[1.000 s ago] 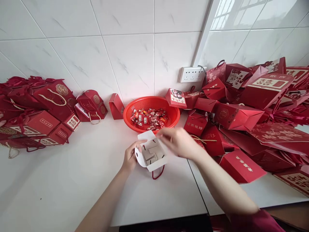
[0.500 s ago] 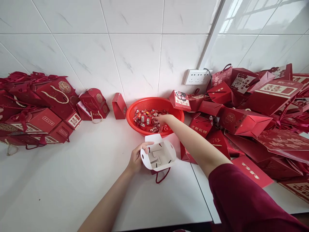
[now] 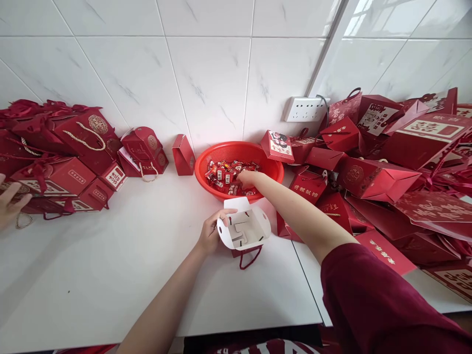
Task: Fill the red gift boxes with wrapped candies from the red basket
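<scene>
My left hand (image 3: 212,228) grips the side flap of a small red gift box (image 3: 241,253), thumb over its edge. The box stands upright on the counter with its lid flaps open, its white inside bare and a dark red cord handle hanging at the front. My right hand (image 3: 248,180) reaches into a red plastic basket (image 3: 206,191) just behind the box. Its fingers are down among red-wrapped candies (image 3: 224,177), and the fingertips are hidden, so I cannot see whether they hold any.
Red gift boxes (image 3: 55,177) are stacked at the left, where another person's hand (image 3: 9,201) shows. A loose pile of red boxes (image 3: 376,179) covers the right side. One narrow red box (image 3: 183,155) stands by the wall. A power strip (image 3: 306,109) is on the wall.
My right hand has drawn slightly in among the candies, its fingers now less visible. Another person's hand has come in farther at the left edge. The view has tilted down a little.
</scene>
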A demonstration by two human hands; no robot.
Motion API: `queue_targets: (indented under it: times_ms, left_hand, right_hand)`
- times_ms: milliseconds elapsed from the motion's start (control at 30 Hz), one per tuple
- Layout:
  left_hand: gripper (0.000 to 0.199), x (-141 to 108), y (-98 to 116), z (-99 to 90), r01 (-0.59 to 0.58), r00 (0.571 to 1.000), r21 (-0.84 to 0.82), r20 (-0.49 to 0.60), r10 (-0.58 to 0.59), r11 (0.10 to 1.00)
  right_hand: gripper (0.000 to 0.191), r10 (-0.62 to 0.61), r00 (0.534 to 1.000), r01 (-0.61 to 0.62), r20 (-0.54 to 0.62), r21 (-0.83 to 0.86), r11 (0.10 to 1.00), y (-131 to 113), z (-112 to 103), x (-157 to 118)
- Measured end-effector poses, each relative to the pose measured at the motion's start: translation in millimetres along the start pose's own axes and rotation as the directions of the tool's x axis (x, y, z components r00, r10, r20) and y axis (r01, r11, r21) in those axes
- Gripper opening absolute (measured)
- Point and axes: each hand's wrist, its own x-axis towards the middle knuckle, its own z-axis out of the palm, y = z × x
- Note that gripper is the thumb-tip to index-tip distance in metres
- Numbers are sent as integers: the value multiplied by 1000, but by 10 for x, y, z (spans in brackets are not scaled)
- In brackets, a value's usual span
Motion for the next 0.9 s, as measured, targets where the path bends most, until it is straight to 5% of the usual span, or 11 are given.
queue_targets:
  times_ms: [233,467,667,900]
  left_hand:
    - [11,13,-5,10,4,1000,4,-4,-4,1000]
    - [10,12,38,19,11,1000,14,-1,-11,1000]
    - [10,14,64,31,15,1000,20,-2,-15,1000]
    - [10,7,36,12,26,1000,15,6,-27,1000]
  right_hand:
    - [32,123,992,-122,-22,46,992,50,-55,-216]
    - [29,55,979,-23,-199,161,987,200,62,-526]
    - [55,-40,994,59,-102,191,980,103,75,-495]
    - [34,-6,1000,6,-2,98,995,-47,112,-215]
